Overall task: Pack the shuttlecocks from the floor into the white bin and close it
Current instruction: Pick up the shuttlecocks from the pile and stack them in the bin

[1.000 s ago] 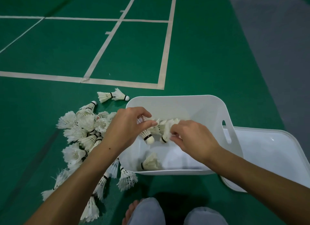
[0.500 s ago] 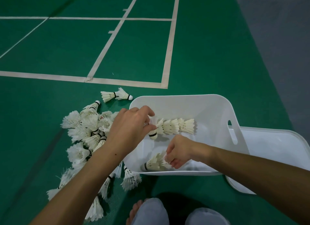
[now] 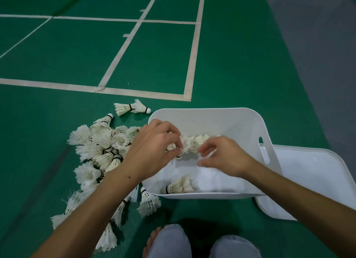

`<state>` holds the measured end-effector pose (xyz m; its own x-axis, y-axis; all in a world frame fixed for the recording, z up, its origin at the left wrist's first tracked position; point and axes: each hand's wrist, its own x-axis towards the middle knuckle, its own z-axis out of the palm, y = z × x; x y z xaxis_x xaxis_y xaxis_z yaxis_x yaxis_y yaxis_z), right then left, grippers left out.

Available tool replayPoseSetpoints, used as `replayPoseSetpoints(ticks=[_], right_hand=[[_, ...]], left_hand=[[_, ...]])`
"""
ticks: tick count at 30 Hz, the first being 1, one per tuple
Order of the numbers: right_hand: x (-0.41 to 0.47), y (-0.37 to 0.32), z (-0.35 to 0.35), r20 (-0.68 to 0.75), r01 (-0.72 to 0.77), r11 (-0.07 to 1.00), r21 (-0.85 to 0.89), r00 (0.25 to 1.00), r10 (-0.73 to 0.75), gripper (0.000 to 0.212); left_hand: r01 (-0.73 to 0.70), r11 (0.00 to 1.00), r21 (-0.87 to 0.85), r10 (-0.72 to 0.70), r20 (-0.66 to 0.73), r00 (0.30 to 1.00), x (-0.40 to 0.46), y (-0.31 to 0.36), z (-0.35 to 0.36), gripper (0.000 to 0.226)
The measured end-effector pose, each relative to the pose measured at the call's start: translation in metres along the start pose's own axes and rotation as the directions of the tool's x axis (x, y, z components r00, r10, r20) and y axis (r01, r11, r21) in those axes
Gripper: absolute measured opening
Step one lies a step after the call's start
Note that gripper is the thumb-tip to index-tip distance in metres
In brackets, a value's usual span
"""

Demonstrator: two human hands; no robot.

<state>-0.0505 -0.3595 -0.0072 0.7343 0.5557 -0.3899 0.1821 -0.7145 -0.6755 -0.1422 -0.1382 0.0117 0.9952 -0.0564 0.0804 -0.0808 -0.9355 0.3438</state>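
Your left hand (image 3: 154, 150) pinched the cork end of a nested row of shuttlecocks (image 3: 194, 142) over the white bin (image 3: 212, 119); your right hand (image 3: 225, 157) curled its grip round the feather end; a short stack (image 3: 179, 186) lay inside, the pile (image 3: 100, 153) waited on the floor. They looked feather-light and brittle — better taken by the cork, never the skirt.

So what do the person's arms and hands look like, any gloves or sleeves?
Both forearms are bare with no sleeves in view, and the left hand and right hand wear no gloves, rings or watch. A small dark mole marks the left wrist.
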Motion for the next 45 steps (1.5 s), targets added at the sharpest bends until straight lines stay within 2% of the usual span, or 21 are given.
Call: replayPoseSetpoints(ticks=[2,3,5,8,12,15,18,20,23,25,26,28,32,35,38,41,45], right_hand=[[-0.014,-0.007,-0.008,-0.153,0.124,0.992,-0.034,0.98,-0.128,0.033],[-0.019,-0.01,-0.009,-0.167,0.175,0.979,-0.107,0.967,-0.191,0.034],[-0.024,-0.014,-0.004,-0.115,0.239,0.93,-0.279,0.953,-0.279,0.034],[-0.02,-0.015,0.004,-0.043,0.274,0.843,-0.463,0.943,-0.33,0.028],[-0.013,-0.011,0.005,0.015,0.313,0.782,-0.539,0.932,-0.363,0.016],[-0.009,-0.002,0.001,0.037,0.324,0.776,-0.541,0.931,-0.363,0.011],[-0.005,0.014,-0.006,-0.015,0.239,0.817,-0.524,0.957,-0.29,0.011],[-0.002,0.024,-0.007,-0.017,0.152,0.855,-0.496,0.983,-0.185,0.012],[0.007,0.034,0.003,0.073,0.022,0.926,-0.376,0.997,0.006,0.009],[0.014,0.038,0.014,0.157,-0.057,0.96,-0.273,0.982,0.102,0.008],[0.018,0.04,0.018,0.203,-0.099,0.97,-0.222,0.968,0.145,0.009],[0.024,0.039,0.024,0.312,-0.204,0.974,-0.099,0.923,0.225,0.011],[0.028,0.036,0.035,0.483,-0.404,0.898,0.175,0.83,0.279,0.015],[0.031,0.04,0.041,0.524,-0.452,0.875,0.174,0.795,0.307,0.021],[0.029,0.042,0.038,0.533,-0.405,0.91,0.086,0.791,0.302,0.021],[0.025,0.039,0.025,0.467,-0.307,0.952,-0.017,0.839,0.279,0.019],[0.013,0.031,0.01,0.292,-0.172,0.98,-0.102,0.936,0.194,0.018]], left_hand=[[0.032,0.999,0.001,-0.032,0.062,0.998,0.001,0.001,0.002,0.009],[0.041,0.999,0.001,-0.041,0.093,0.995,0.002,0.002,0.004,0.009],[0.036,0.999,-0.014,-0.034,0.139,0.99,0.004,0.005,0.007,0.009],[0.006,0.998,-0.064,0.006,0.178,0.984,0.006,0.01,0.011,0.007],[-0.015,0.994,-0.111,0.042,0.245,0.969,0.009,0.011,0.019,0.009],[0.027,0.979,-0.203,0.017,0.211,0.977,0.01,0.009,0.023,0.025],[0.08,0.979,-0.187,-0.035,0.235,0.971,0.016,0.008,0.024,0.032],[0.091,0.991,-0.101,-0.049,0.363,0.93,0.023,0.008,0.031,0.034],[0.113,0.994,-0.001,-0.09,0.608,0.789,0.03,0.011,0.045,0.046],[0.107,0.993,0.046,-0.107,0.719,0.687,0.032,0.014,0.053,0.054],[0.084,0.994,0.074,-0.111,0.748,0.655,0.033,0.015,0.056,0.055],[0.051,0.992,0.111,-0.118,0.763,0.635,0.033,0.016,0.059,0.055],[0.057,0.992,0.114,-0.124,0.763,0.634,0.032,0.012,0.064,0.052],[0.048,0.992,0.119,-0.123,0.765,0.632,0.033,0.01,0.063,0.051],[0.049,0.993,0.104,-0.111,0.752,0.65,0.034,0.011,0.056,0.049],[0.06,0.997,0.048,-0.076,0.655,0.752,0.029,0.013,0.041,0.038],[0.105,0.973,-0.207,-0.028,0.346,0.938,0.008,0.016,0.008,0.02]])
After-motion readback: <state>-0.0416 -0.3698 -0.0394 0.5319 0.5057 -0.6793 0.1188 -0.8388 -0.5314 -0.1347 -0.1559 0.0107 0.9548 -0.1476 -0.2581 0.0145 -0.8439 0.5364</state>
